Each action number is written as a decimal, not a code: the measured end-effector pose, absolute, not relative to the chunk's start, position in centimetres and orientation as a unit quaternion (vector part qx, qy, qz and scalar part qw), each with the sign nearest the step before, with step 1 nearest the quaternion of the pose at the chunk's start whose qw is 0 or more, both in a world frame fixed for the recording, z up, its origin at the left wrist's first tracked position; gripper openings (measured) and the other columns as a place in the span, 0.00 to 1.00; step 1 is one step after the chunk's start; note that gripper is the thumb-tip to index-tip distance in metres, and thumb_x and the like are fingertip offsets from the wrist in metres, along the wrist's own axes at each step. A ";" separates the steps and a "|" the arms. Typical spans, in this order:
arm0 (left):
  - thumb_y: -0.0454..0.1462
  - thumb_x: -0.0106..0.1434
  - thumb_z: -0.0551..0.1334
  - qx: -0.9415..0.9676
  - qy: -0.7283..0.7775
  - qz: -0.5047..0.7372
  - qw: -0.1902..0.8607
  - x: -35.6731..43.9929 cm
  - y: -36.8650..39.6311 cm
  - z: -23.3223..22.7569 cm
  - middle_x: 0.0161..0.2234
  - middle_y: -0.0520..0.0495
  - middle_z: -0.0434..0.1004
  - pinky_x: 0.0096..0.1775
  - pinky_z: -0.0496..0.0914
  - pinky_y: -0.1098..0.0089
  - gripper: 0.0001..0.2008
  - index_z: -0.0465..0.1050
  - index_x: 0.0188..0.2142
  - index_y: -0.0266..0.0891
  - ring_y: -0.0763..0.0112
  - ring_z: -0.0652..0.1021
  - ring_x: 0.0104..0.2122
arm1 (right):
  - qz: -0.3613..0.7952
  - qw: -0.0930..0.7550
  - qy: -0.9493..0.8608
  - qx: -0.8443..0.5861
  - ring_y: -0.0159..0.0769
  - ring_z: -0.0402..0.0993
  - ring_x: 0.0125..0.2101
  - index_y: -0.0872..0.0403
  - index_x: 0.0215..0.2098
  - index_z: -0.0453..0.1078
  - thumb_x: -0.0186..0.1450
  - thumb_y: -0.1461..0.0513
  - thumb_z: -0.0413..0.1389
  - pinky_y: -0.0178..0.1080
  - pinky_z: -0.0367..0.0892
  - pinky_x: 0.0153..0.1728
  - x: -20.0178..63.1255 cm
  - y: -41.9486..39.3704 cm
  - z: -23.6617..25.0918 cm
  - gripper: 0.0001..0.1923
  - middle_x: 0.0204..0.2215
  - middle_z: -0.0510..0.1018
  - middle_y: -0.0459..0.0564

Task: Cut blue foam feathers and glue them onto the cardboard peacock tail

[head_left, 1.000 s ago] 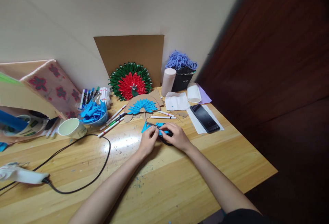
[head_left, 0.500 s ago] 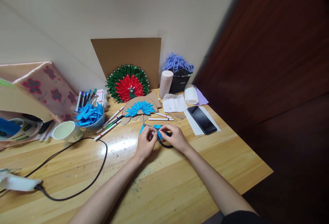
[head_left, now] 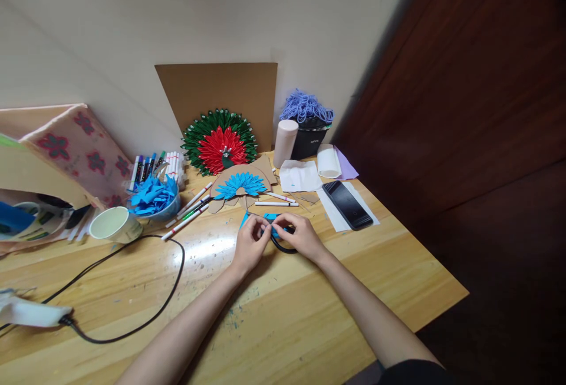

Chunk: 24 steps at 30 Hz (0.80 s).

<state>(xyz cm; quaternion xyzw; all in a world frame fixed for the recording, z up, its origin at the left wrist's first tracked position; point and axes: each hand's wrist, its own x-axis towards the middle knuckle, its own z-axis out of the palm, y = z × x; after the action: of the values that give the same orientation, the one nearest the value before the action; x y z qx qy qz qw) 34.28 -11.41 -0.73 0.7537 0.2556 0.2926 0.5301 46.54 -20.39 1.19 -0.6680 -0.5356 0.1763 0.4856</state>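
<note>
My left hand [head_left: 253, 240] and my right hand [head_left: 301, 236] meet over the table, thumbs and forefingers pinched together almost tip to tip. Whatever lies between those fingertips is too small to make out. Bits of blue material [head_left: 270, 217] show behind and between the fingers. Under my right hand a black curved loop [head_left: 283, 249], like a scissors handle, sticks out; the rest of it is covered. Just beyond the hands lies a cardboard half-round [head_left: 215, 187] carrying a fan of blue petals [head_left: 241, 184].
Markers [head_left: 276, 204] lie around the cardboard. A bowl of blue pieces [head_left: 153, 196], a paper cup [head_left: 115, 224] and a black cable [head_left: 182, 267] are at left. Behind stands a red and green peacock piece [head_left: 221, 143]. A phone [head_left: 347, 205] rests on paper at right.
My pinched fingertips have come slightly closer together, with less blue showing between them. Both arms stay nearly in place, and the view has shifted a touch.
</note>
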 end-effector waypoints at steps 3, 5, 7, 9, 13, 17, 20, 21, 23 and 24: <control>0.40 0.59 0.56 0.757 0.257 0.295 0.524 34.3 -11.4 -0.8 0.24 0.53 0.63 0.25 0.58 0.75 0.08 0.65 0.29 0.37 0.77 0.62 0.22 | 0.176 0.483 -0.537 -0.668 0.30 0.72 0.27 0.55 0.30 0.69 0.60 0.64 0.53 0.32 0.67 0.31 46.5 -20.4 1.1 0.04 0.26 0.76 0.46; 0.41 0.59 0.56 0.758 0.254 0.296 0.523 34.4 -11.4 -0.8 0.25 0.53 0.64 0.26 0.58 0.75 0.08 0.65 0.29 0.37 0.77 0.63 0.22 | 0.173 0.482 -0.538 -0.670 0.30 0.72 0.27 0.55 0.30 0.69 0.60 0.64 0.53 0.32 0.67 0.31 46.6 -20.3 0.9 0.04 0.26 0.75 0.46; 0.41 0.59 0.56 0.758 0.253 0.296 0.523 34.4 -11.4 -0.8 0.26 0.52 0.65 0.27 0.59 0.75 0.08 0.66 0.29 0.37 0.77 0.64 0.23 | 0.173 0.481 -0.536 -0.671 0.31 0.72 0.27 0.55 0.30 0.69 0.60 0.64 0.53 0.33 0.67 0.31 46.6 -20.3 0.7 0.04 0.26 0.75 0.46; 0.41 0.59 0.56 0.757 0.258 0.294 0.524 34.5 -11.3 -0.9 0.25 0.52 0.65 0.26 0.59 0.75 0.09 0.66 0.29 0.37 0.77 0.64 0.23 | 0.178 0.483 -0.533 -0.672 0.31 0.72 0.27 0.55 0.30 0.69 0.60 0.64 0.52 0.33 0.67 0.30 46.6 -20.1 0.5 0.04 0.26 0.75 0.47; 0.41 0.59 0.56 0.757 0.267 0.283 0.525 34.6 -11.2 -1.1 0.25 0.53 0.65 0.27 0.59 0.75 0.09 0.66 0.29 0.37 0.76 0.63 0.23 | 0.177 0.482 -0.534 -0.672 0.31 0.71 0.26 0.55 0.29 0.68 0.60 0.64 0.52 0.33 0.67 0.30 46.6 -19.9 0.4 0.04 0.25 0.75 0.46; 0.41 0.59 0.56 0.754 0.264 0.283 0.531 34.7 -11.2 -1.1 0.25 0.53 0.65 0.26 0.59 0.75 0.09 0.67 0.29 0.38 0.76 0.63 0.23 | 0.170 0.479 -0.536 -0.674 0.31 0.71 0.27 0.54 0.29 0.69 0.60 0.65 0.52 0.33 0.67 0.30 46.6 -20.0 0.5 0.04 0.25 0.75 0.46; 0.41 0.59 0.57 0.754 0.261 0.289 0.529 34.6 -11.2 -1.0 0.25 0.52 0.66 0.26 0.59 0.75 0.09 0.67 0.29 0.37 0.76 0.63 0.23 | 0.168 0.477 -0.538 -0.674 0.31 0.72 0.27 0.54 0.30 0.69 0.60 0.65 0.52 0.33 0.67 0.30 46.7 -20.1 0.6 0.04 0.26 0.75 0.46; 0.41 0.59 0.57 0.754 0.261 0.290 0.528 34.6 -11.3 -1.0 0.25 0.52 0.66 0.26 0.59 0.75 0.09 0.67 0.29 0.37 0.76 0.64 0.23 | 0.165 0.476 -0.540 -0.675 0.31 0.72 0.28 0.54 0.30 0.69 0.60 0.65 0.52 0.33 0.67 0.31 46.7 -20.2 0.7 0.04 0.26 0.75 0.46; 0.42 0.59 0.56 0.753 0.259 0.288 0.532 34.6 -11.3 -0.9 0.26 0.51 0.66 0.26 0.59 0.75 0.09 0.68 0.29 0.37 0.76 0.64 0.23 | 0.158 0.474 -0.541 -0.676 0.32 0.72 0.28 0.54 0.30 0.69 0.60 0.65 0.52 0.33 0.67 0.31 46.7 -20.3 0.8 0.03 0.26 0.75 0.46; 0.42 0.59 0.56 0.752 0.259 0.286 0.535 34.5 -11.3 -0.9 0.26 0.51 0.66 0.26 0.60 0.75 0.09 0.68 0.30 0.38 0.76 0.65 0.23 | 0.150 0.474 -0.541 -0.678 0.32 0.72 0.28 0.54 0.30 0.69 0.60 0.65 0.53 0.33 0.67 0.31 46.7 -20.3 0.9 0.03 0.26 0.75 0.46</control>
<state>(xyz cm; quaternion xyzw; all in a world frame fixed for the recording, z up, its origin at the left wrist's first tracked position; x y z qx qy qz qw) 34.52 -11.25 -0.90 0.7515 0.2592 0.2859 0.5350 46.75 -20.30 0.88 -0.6777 -0.5414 0.1505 0.4744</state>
